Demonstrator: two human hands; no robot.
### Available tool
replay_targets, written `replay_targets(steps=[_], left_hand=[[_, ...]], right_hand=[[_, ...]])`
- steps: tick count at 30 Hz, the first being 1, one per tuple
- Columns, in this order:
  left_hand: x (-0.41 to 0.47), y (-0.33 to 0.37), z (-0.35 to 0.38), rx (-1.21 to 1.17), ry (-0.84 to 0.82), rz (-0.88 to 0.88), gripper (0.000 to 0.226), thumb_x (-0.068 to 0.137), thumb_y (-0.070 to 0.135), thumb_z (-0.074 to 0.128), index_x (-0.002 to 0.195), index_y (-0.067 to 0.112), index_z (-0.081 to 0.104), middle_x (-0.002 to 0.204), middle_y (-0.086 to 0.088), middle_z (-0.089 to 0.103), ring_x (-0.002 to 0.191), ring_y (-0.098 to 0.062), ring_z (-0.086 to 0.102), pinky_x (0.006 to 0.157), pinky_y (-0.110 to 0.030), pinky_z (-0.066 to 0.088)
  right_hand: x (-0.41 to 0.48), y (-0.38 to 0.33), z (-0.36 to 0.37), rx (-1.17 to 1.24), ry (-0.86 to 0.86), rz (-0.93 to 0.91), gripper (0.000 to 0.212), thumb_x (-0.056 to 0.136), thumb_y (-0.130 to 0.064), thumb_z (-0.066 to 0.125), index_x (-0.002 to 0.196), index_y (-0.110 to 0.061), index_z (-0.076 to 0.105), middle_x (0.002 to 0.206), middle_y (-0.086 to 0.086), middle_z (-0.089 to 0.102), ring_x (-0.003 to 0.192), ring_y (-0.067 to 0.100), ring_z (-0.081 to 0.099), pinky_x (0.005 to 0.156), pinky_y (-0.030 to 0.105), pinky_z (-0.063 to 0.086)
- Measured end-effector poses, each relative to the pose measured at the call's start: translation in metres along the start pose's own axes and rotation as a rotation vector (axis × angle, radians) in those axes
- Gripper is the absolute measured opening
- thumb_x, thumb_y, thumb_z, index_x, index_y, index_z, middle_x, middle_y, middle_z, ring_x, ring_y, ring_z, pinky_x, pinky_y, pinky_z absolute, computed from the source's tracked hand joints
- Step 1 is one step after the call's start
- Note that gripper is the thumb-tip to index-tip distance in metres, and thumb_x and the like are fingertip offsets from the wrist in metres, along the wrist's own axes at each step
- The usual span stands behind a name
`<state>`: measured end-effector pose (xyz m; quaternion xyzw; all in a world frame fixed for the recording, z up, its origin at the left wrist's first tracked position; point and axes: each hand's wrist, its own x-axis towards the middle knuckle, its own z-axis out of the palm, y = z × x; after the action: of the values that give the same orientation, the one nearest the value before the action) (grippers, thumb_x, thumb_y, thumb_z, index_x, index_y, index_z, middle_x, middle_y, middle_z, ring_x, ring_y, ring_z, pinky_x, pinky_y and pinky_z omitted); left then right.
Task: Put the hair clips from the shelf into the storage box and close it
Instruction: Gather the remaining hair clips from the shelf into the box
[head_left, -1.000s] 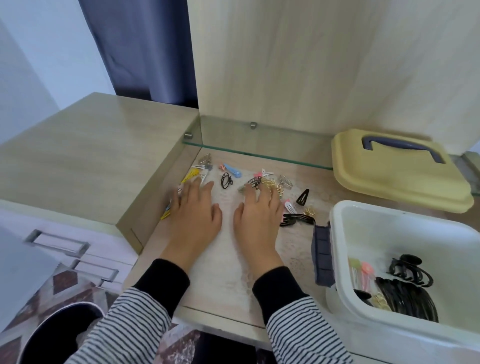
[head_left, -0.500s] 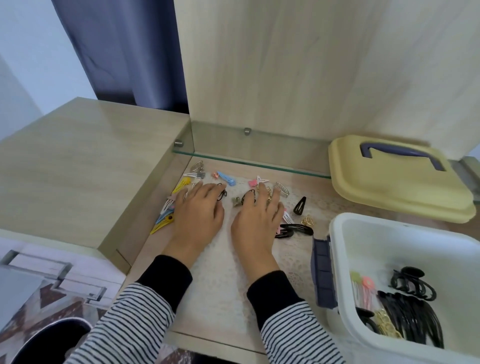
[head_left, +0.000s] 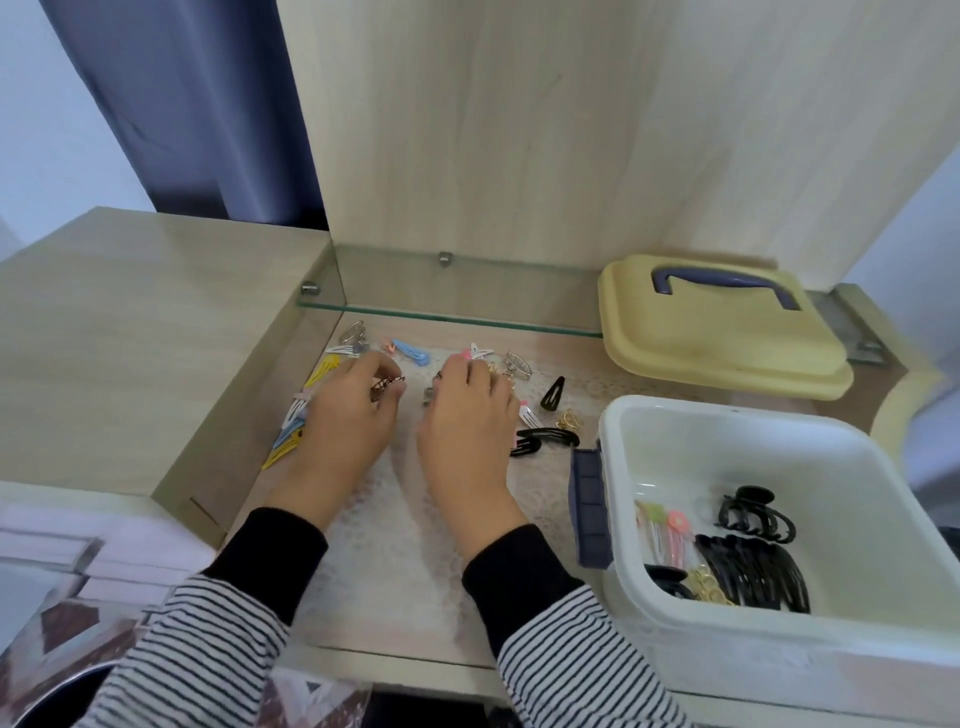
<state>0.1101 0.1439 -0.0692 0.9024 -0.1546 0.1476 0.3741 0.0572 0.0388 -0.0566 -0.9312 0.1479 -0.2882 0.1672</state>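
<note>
Several small hair clips lie scattered on the lace-lined shelf (head_left: 363, 540): a blue clip (head_left: 410, 351), a black snap clip (head_left: 553, 392), a black claw clip (head_left: 543, 439) and yellow clips (head_left: 280, 452). My left hand (head_left: 348, 421) curls its fingertips around a small dark claw clip (head_left: 385, 387). Beside it, my right hand (head_left: 467, 421) bends its fingers down over more clips, thumb against a grey clip (head_left: 427, 397). The open white storage box (head_left: 613, 415) stands at the right with black claw clips (head_left: 753, 566) inside. Its yellow lid (head_left: 722, 332) lies behind it.
A glass shelf edge (head_left: 447, 318) runs across just behind the clips. A wooden side panel (head_left: 249, 405) walls the shelf on the left, with a wooden top (head_left: 145, 332) beyond it. The box's blue latch (head_left: 589, 509) sticks out toward my right wrist.
Both hands were flat on the shelf with fingers spread. Their fingers have since curled in over the clips, and the left fingertips have closed on the small dark claw clip.
</note>
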Motion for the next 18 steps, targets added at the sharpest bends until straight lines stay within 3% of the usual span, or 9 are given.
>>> replay_targets(steps=[3,6,8,12,15,18], left_hand=[[0.002,0.029,-0.015,-0.206,-0.003,-0.128,0.007,0.092,0.01,0.056,0.096,0.013,0.061,0.098,0.001,0.065,0.089,-0.012,0.061,0.071,-0.018,0.048],[0.003,0.066,-0.029,-0.416,-0.036,-0.245,0.009,0.094,0.01,0.054,0.098,0.009,0.062,0.089,0.0,0.062,0.066,0.002,0.063,0.053,-0.005,0.044],[0.003,0.086,-0.034,-0.56,-0.11,-0.295,0.011,0.096,0.012,0.054,0.1,0.008,0.063,0.091,-0.006,0.064,0.062,0.002,0.063,0.052,-0.006,0.045],[0.005,0.124,-0.038,-0.867,-0.249,-0.405,0.016,0.096,0.01,0.052,0.106,0.002,0.062,0.102,-0.015,0.064,0.068,-0.011,0.066,0.066,-0.018,0.056],[0.003,0.153,-0.037,-0.966,-0.316,-0.408,0.018,0.091,0.011,0.06,0.107,0.002,0.061,0.099,-0.011,0.064,0.078,-0.016,0.069,0.076,-0.021,0.057],[-0.007,0.182,-0.033,-0.947,-0.399,-0.343,0.014,0.085,0.001,0.064,0.096,0.01,0.063,0.092,-0.008,0.066,0.086,-0.02,0.068,0.076,-0.019,0.057]], right_hand=[[0.007,-0.01,-0.028,0.153,0.057,-0.026,0.013,0.083,-0.008,0.062,0.094,-0.006,0.055,0.086,0.01,0.059,0.067,0.026,0.056,0.056,0.03,0.037],[0.014,-0.018,-0.074,0.376,0.022,0.011,0.02,0.096,-0.019,0.047,0.109,-0.004,0.049,0.098,0.01,0.055,0.077,0.029,0.057,0.059,0.034,0.04],[0.02,-0.017,-0.108,0.483,-0.004,0.037,0.022,0.099,-0.024,0.042,0.114,-0.01,0.046,0.1,0.006,0.055,0.081,0.026,0.056,0.064,0.035,0.042],[0.036,0.004,-0.167,0.776,-0.073,0.042,0.015,0.099,-0.019,0.042,0.108,-0.019,0.054,0.073,-0.007,0.048,0.062,0.009,0.046,0.058,0.023,0.038],[0.048,0.035,-0.203,1.008,-0.298,0.214,0.019,0.1,-0.019,0.043,0.1,-0.015,0.062,0.075,-0.001,0.053,0.055,0.008,0.046,0.048,0.017,0.037],[0.056,0.074,-0.232,1.129,-0.497,0.339,0.015,0.097,-0.025,0.051,0.101,-0.018,0.064,0.084,0.006,0.056,0.058,0.013,0.045,0.051,0.022,0.036]])
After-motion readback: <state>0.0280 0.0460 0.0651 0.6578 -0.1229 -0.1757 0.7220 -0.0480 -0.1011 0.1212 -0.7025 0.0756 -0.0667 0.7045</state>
